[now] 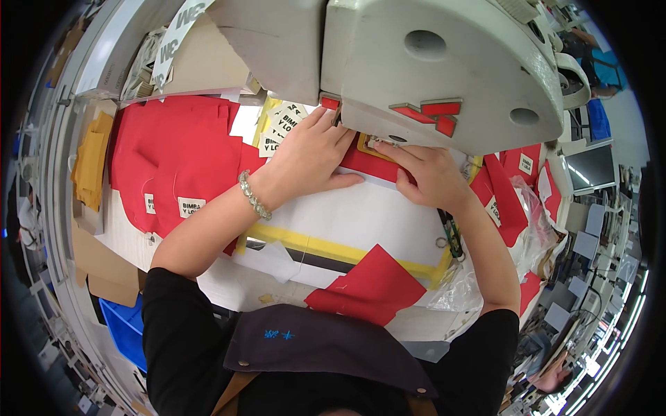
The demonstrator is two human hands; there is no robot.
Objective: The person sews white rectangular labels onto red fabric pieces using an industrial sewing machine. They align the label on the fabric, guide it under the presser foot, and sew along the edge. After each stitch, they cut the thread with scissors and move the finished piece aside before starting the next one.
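A strip of red fabric (366,163) lies on the white work surface below the head of a large pale-grey sewing machine (388,76). My left hand (305,156) rests flat on its left side with fingers stretched toward the needle area, thumb apart. From the right, my right hand (433,177) reaches in with fingers extended. Its index fingertip touches the cloth by a small yellow-edged piece (362,145) under the machine head, partly hidden. White printed labels (281,128) lie loosely piled just beyond my left wrist. Needle and presser foot are mostly hidden.
Red fabric panels (177,139), some with white labels, are stacked at left; more red pieces (505,208) lie at right. One red piece (374,284) overhangs the near edge. Dark-handled thread snips (452,236) lie by my right forearm. A blue bin (125,329) stands lower left.
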